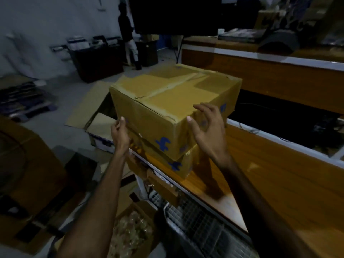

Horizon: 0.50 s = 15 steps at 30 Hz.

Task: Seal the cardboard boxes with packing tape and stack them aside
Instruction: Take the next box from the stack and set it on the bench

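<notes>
At the far left a large brown carton (pixel 24 164) stands on the floor, and beyond it an opened box (pixel 93 112) lies with its flaps spread. Below, near your left forearm, another open box (pixel 130 233) holds a heap of small pale items too blurred to name.

Your left hand (pixel 120 134) is at the left near edge of the top box (pixel 167 108), thumb raised against the side wall, fingers loosely curled; you cannot tell whether the grip has actually closed on the cardboard. That top box sits closed, its flaps meeting along a taped seam, stacked slightly askew on a lower box (pixel 178 164) with the same blue marks. Both rest at the corner of the wooden table (pixel 270 174).

Your right hand (pixel 206 127) is spread wide at the box's near right corner, fingers straight and apart, fingertips over the top edge, thumb by the corner; it holds nothing.

Farther right, a second table (pixel 260 71) carries dark equipment. A person (pixel 128 34) stands in the background.
</notes>
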Each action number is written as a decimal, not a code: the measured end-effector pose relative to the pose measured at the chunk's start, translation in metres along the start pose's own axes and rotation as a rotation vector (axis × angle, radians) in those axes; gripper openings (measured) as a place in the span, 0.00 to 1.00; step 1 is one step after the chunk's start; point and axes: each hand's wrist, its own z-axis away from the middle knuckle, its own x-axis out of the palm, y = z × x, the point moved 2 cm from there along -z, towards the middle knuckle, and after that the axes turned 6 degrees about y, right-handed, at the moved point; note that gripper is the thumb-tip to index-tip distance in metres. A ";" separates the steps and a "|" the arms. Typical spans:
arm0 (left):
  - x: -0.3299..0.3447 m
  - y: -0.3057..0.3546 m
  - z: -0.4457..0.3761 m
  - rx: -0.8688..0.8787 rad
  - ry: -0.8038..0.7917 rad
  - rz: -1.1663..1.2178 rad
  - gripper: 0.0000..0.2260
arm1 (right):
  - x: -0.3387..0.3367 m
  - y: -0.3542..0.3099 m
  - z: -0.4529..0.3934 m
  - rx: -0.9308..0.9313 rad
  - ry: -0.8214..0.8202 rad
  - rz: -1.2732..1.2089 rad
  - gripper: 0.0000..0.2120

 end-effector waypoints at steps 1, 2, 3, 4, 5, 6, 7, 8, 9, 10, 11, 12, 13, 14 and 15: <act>0.001 0.005 -0.017 -0.030 0.001 -0.010 0.28 | 0.007 -0.003 -0.002 -0.041 -0.021 0.030 0.25; 0.002 0.011 -0.033 -0.048 -0.004 -0.030 0.31 | 0.015 -0.006 -0.003 -0.080 -0.046 0.063 0.27; 0.003 0.015 -0.047 -0.057 -0.012 -0.058 0.33 | 0.022 -0.007 -0.003 -0.114 -0.070 0.101 0.30; 0.004 0.020 -0.059 -0.063 -0.028 -0.089 0.34 | 0.027 -0.008 -0.001 -0.137 -0.091 0.138 0.32; 0.007 0.028 -0.067 -0.062 -0.048 -0.111 0.34 | 0.032 -0.006 0.002 -0.143 -0.104 0.170 0.34; 0.012 0.037 -0.073 -0.059 -0.070 -0.119 0.34 | 0.036 -0.004 0.006 -0.134 -0.107 0.195 0.37; 0.017 0.047 -0.077 -0.059 -0.090 -0.121 0.35 | 0.040 -0.002 0.009 -0.114 -0.103 0.214 0.40; 0.022 0.054 -0.081 -0.063 -0.103 -0.102 0.36 | 0.042 0.000 0.011 -0.091 -0.100 0.227 0.43; 0.026 0.060 -0.084 -0.067 -0.108 -0.080 0.36 | 0.045 0.001 0.013 -0.064 -0.101 0.233 0.45; 0.029 0.064 -0.089 -0.072 -0.115 -0.058 0.36 | 0.049 0.002 0.015 -0.035 -0.103 0.230 0.47; 0.031 0.067 -0.091 -0.074 -0.118 -0.045 0.35 | 0.051 0.002 0.017 0.006 -0.105 0.217 0.48; 0.032 0.069 -0.091 -0.084 -0.107 -0.028 0.35 | 0.055 0.002 0.020 0.055 -0.110 0.195 0.50; 0.033 0.072 -0.085 -0.086 -0.103 0.002 0.33 | 0.058 0.003 0.024 0.105 -0.110 0.163 0.51; 0.033 0.074 -0.079 -0.081 -0.108 0.043 0.30 | 0.061 0.003 0.028 0.146 -0.099 0.126 0.51; 0.032 0.075 -0.072 -0.068 -0.110 0.066 0.27 | 0.064 0.002 0.032 0.178 -0.077 0.091 0.52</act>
